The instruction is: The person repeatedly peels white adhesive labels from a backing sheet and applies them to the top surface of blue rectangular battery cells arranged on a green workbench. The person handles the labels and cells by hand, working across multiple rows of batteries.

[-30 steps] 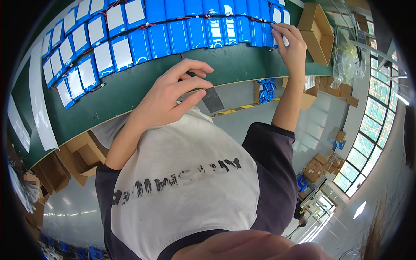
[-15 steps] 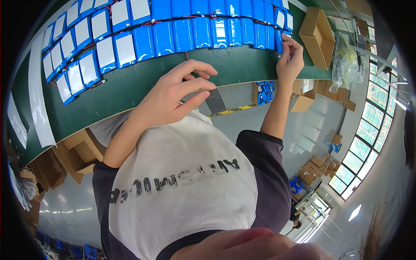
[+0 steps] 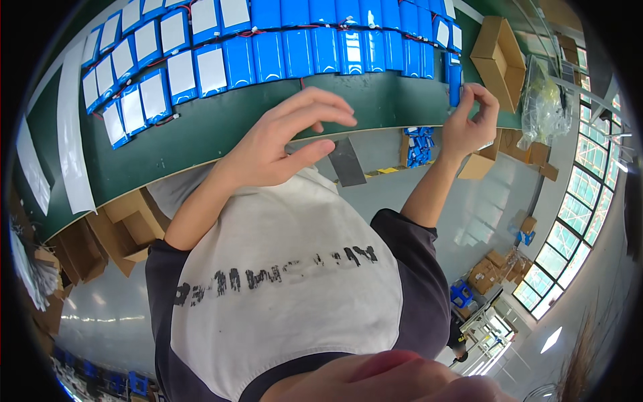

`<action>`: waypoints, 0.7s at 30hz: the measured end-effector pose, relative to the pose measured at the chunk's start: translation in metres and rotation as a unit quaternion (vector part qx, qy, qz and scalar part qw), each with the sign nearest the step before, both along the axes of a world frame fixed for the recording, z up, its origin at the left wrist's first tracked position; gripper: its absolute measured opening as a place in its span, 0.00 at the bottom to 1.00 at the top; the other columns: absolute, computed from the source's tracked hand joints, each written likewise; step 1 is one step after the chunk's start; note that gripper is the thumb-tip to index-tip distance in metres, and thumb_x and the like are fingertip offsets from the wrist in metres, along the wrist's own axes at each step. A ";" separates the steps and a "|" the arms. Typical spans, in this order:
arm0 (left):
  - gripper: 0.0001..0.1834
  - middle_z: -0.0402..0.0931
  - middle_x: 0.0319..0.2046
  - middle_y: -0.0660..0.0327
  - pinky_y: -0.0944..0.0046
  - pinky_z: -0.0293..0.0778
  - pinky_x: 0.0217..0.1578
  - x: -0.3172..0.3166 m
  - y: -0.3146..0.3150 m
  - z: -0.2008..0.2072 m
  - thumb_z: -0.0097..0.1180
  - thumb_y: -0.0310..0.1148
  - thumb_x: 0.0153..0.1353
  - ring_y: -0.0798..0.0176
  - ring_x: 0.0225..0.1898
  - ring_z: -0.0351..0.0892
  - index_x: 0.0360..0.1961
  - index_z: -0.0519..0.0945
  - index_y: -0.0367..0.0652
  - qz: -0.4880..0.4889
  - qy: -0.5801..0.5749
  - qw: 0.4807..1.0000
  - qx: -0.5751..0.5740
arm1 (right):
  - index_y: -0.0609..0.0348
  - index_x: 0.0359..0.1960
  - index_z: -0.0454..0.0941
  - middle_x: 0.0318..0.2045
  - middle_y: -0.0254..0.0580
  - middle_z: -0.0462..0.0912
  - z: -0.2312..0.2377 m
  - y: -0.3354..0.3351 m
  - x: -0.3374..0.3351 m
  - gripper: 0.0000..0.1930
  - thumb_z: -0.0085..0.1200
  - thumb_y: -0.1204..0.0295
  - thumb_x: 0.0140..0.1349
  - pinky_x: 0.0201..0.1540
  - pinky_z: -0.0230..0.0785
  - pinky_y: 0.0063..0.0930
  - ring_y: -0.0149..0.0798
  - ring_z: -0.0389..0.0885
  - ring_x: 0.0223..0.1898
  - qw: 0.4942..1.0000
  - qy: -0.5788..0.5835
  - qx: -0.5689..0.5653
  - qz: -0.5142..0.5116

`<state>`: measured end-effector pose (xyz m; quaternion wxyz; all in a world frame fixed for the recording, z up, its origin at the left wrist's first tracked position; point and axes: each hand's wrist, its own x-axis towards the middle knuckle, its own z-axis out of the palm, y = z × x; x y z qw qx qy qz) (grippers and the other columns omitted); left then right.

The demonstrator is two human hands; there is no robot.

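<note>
Several blue shrink-wrapped battery packs (image 3: 298,53), many with white faces and red and black leads, lie in curved rows on the green table (image 3: 248,110). At the right end of the nearest row, one blue battery pack (image 3: 455,84) stands out toward me and looks tilted, its narrow side showing. My right hand (image 3: 474,120) pinches at its near right edge with thumb and forefinger; the exact contact is partly hidden. My left hand (image 3: 284,137) hovers over the table's front edge with fingers apart, holding nothing.
An open cardboard box (image 3: 499,63) sits at the table's right end, beside clear plastic bags (image 3: 541,107). Below the front edge are a box of blue packs (image 3: 419,146) and, at left, open cartons (image 3: 130,224). White strips (image 3: 72,134) lie on the left.
My right hand has drawn back toward me from the row's right end, and the blue battery pack at its fingertips has come out with it. My left hand remains raised and open. The view has shifted slightly.
</note>
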<state>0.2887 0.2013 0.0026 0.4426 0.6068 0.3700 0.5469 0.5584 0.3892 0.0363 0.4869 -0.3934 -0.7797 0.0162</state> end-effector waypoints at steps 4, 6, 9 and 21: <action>0.24 0.67 0.67 0.49 0.54 0.69 0.59 -0.002 0.007 -0.004 0.48 0.44 0.73 0.51 0.64 0.70 0.61 0.78 0.39 0.062 0.017 0.995 0.072 | 0.65 0.37 0.82 0.31 0.40 0.86 0.008 -0.019 -0.048 0.05 0.63 0.86 0.61 0.38 0.75 0.20 0.30 0.84 0.32 0.983 0.073 -0.136 0.102; 0.23 0.64 0.70 0.49 0.50 0.63 0.65 -0.004 0.011 -0.002 0.52 0.37 0.71 0.48 0.69 0.64 0.63 0.77 0.42 0.120 0.057 0.981 0.141 | 0.66 0.36 0.82 0.32 0.38 0.86 0.010 -0.042 -0.076 0.06 0.63 0.86 0.60 0.38 0.76 0.20 0.29 0.84 0.32 0.966 0.111 -0.163 0.169; 0.24 0.61 0.72 0.49 0.49 0.56 0.69 -0.018 0.011 0.002 0.48 0.39 0.72 0.47 0.72 0.59 0.65 0.75 0.41 0.210 0.083 0.964 0.143 | 0.66 0.39 0.82 0.33 0.36 0.86 0.002 -0.058 -0.113 0.07 0.64 0.86 0.61 0.39 0.77 0.21 0.28 0.84 0.34 0.955 0.075 -0.086 0.272; 0.16 0.81 0.47 0.53 0.55 0.75 0.48 -0.052 -0.073 -0.005 0.47 0.36 0.74 0.50 0.45 0.79 0.47 0.84 0.37 0.250 0.149 0.952 0.090 | 0.68 0.43 0.80 0.43 0.47 0.85 0.034 -0.068 -0.195 0.11 0.66 0.86 0.60 0.48 0.77 0.26 0.32 0.83 0.42 0.804 0.166 -0.344 0.456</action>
